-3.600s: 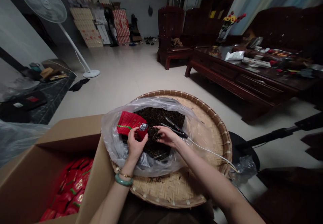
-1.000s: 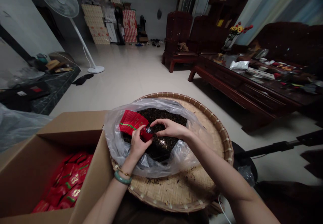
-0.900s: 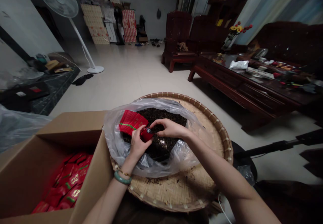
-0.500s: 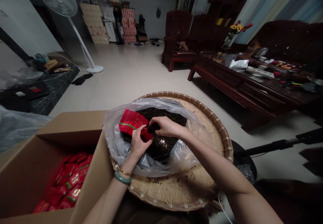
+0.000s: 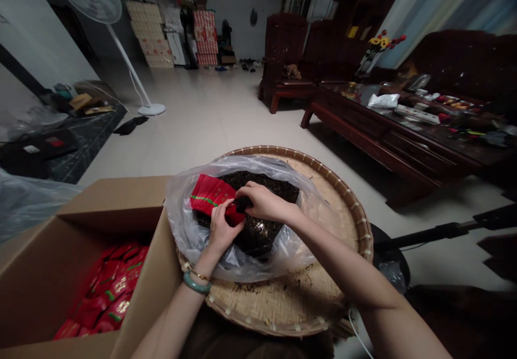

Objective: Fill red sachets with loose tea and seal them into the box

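My left hand (image 5: 222, 228) has its fingers closed around a small red packet (image 5: 235, 216), holding it upright over the tea. At the packet's mouth, my right hand (image 5: 260, 201) grips a small black thing (image 5: 243, 204); its shape is partly hidden by my fingers. Dark loose tea leaves (image 5: 278, 186) fill a clear plastic bag (image 5: 181, 240) with its mouth spread wide. A fanned row of flat red packets (image 5: 210, 191) lies on the tea, just beyond my left hand. Under the bag is a round woven bamboo tray (image 5: 291, 305), with stray leaves on it.
At my left stands an open cardboard box (image 5: 149, 273) with many red packets (image 5: 111, 294) inside. Ahead are a white standing fan (image 5: 151, 109) and stacked cartons (image 5: 205, 35). A dark wooden table (image 5: 363, 122) with clutter stands right, a black metal arm (image 5: 428, 235) nearer.
My right hand has shifted slightly up and left at the packet's mouth, and more of the black thing shows. My left hand keeps its hold on the packet.
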A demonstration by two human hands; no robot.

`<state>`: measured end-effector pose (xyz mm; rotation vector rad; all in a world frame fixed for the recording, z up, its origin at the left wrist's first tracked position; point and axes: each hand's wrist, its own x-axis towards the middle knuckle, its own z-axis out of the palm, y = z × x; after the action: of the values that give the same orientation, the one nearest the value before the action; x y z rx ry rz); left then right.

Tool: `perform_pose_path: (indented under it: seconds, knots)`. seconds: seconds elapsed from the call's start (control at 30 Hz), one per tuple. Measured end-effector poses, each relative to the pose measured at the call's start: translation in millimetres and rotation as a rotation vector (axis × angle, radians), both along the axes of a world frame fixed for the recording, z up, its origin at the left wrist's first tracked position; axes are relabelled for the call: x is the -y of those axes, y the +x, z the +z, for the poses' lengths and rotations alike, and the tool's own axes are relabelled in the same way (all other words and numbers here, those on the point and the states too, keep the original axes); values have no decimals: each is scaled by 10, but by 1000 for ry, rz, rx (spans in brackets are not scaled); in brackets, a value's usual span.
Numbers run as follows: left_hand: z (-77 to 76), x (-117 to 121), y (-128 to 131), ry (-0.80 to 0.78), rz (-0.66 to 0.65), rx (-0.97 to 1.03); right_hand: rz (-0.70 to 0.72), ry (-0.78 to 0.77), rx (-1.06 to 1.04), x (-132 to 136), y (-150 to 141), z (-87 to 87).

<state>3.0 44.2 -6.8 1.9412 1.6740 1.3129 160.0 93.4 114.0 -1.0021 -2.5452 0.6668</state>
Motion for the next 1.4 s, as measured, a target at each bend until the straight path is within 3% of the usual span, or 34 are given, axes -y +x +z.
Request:
perform_pose_path:
  seconds: [0.3, 0.57, 0.73, 0.97, 1.1, 1.2, 1.4]
  knots:
    - [-32, -11, -15, -9, 48, -10, 41, -104, -33, 54, -22, -8]
    - [-1, -9, -9, -6, 23, -15, 4, 3, -69, 59, -13, -118]
    - [25, 0, -8, -14, 25, -6, 85, 13, -70, 54, 3, -158]
    - [-5, -10, -18, -9, 14, -10, -1, 56, -157, 57, -2, -181]
    - [8, -1, -10, -7, 27, -1, 43, 22, -118, 60, -24, -218]
    - [11, 2, -9, 2, 27, -3, 1, 17, -96, 71, -7, -213]
    - [6, -3, -6, 33, 22, -28, 37, -12, 107, 105, 45, -236]
